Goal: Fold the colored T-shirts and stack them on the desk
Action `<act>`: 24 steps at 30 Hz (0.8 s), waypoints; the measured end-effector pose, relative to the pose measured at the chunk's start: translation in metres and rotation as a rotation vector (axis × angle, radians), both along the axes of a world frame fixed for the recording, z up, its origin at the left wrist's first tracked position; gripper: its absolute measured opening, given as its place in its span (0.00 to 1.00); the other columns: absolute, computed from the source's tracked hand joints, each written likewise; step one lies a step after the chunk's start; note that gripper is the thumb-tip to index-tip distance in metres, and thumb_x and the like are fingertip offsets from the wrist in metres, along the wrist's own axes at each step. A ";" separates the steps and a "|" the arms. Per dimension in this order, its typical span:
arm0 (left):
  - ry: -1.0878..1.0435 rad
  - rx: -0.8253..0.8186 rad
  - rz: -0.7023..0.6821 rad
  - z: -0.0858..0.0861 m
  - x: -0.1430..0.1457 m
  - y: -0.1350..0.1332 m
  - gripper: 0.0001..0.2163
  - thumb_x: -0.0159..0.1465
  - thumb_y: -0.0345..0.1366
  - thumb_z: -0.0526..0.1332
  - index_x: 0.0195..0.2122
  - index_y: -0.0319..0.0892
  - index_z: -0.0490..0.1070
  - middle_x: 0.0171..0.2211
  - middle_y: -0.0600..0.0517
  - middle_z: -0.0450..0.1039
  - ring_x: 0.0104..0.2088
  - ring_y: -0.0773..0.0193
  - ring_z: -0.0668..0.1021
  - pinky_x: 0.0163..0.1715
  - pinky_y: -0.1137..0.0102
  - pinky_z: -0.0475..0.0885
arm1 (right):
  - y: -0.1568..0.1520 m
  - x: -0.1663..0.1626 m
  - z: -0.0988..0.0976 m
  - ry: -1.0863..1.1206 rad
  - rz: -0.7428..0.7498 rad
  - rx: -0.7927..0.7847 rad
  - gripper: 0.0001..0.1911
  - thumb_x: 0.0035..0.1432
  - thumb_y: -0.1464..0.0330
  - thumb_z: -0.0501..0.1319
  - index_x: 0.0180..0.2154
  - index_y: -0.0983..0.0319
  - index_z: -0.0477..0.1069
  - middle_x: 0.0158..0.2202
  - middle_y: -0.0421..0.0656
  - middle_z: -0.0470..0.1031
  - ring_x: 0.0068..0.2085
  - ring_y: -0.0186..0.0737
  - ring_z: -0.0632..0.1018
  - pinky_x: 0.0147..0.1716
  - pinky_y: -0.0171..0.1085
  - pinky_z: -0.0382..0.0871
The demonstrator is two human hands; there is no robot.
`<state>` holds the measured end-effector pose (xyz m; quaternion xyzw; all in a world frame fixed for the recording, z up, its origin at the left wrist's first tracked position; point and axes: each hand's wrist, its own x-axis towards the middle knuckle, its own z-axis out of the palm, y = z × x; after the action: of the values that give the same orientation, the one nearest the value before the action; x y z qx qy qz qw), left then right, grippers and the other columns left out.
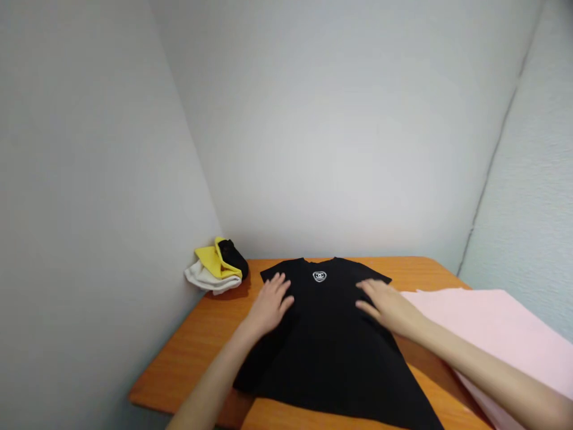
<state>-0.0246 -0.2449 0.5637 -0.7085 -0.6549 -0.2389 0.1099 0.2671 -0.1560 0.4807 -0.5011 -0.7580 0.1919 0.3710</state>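
Black T-shirt [322,352] spread front-up on the counter [192,346], hem nearest the wearer; laid flat presumably so both sides stay within reach. Pink sheet [496,319] to its right, probably aside for room. Left hand [271,303] and right hand [382,303] spread, palms down over opposite sides, gripping nothing; firm contact unclear. Long axis runs near to far, neckline pointing away. Far left: yellow cloth [208,260] atop white cloth [208,280].

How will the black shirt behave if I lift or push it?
The shirt would probably hang limp when lifted, since it lies thin and flat over the table. Pushed, it might bunch up, as it looks like soft cloth. It seems unlikely to roll or tip, being spread out.
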 end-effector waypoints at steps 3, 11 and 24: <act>0.002 -0.134 -0.027 -0.070 -0.002 -0.024 0.24 0.70 0.49 0.53 0.63 0.44 0.61 0.61 0.42 0.65 0.57 0.51 0.72 0.54 0.53 0.68 | -0.018 0.007 -0.055 -0.160 0.154 -0.082 0.27 0.54 0.50 0.66 0.51 0.57 0.75 0.56 0.51 0.71 0.58 0.57 0.70 0.57 0.54 0.66; 0.119 -0.582 -0.086 -0.162 -0.048 -0.055 0.31 0.70 0.54 0.43 0.70 0.44 0.42 0.70 0.47 0.35 0.70 0.53 0.45 0.67 0.52 0.48 | -0.076 0.041 -0.130 -0.485 0.213 -0.130 0.36 0.56 0.48 0.60 0.64 0.47 0.58 0.67 0.40 0.48 0.67 0.61 0.50 0.63 0.63 0.49; 0.092 0.313 -0.527 -0.264 0.209 -0.042 0.04 0.63 0.38 0.62 0.38 0.46 0.73 0.36 0.51 0.79 0.30 0.62 0.77 0.24 0.69 0.66 | 0.129 0.058 -0.033 -0.414 -0.235 -0.190 0.18 0.66 0.67 0.53 0.48 0.73 0.72 0.47 0.60 0.74 0.51 0.48 0.75 0.48 0.37 0.63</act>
<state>0.1841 -0.2867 0.3000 -0.8384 -0.3983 -0.3247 0.1816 0.3254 -0.0271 0.4475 -0.6469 -0.7329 0.1112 0.1788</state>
